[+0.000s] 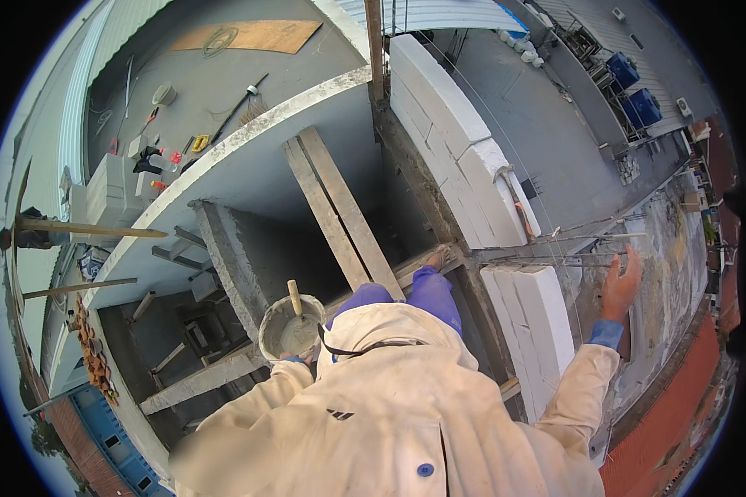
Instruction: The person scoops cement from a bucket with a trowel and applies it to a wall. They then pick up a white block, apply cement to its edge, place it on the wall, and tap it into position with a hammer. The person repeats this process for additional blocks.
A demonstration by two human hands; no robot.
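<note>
My left hand (303, 359) is at the near rim of a round bucket (267, 331), gripping it, its fingers mostly hidden by the sleeve and the bucket. Inside the bucket lies grey mortar, and a trowel (294, 296) with a wooden handle leans in it. Out to the right, my right hand (620, 288) is raised with its fingers stretched and apart, holding nothing. It is nearest to thin steel rods (568, 240) that stick out from a gap between two white block walls.
Wooden planks (340, 207) span a deep opening ahead of my bare foot (439, 257). White block walls (452, 132) rise along the right. Tools, including a yellow-handled saw (200, 143), lie on the roof slab at the far left. A pole (91, 227) juts in from the left.
</note>
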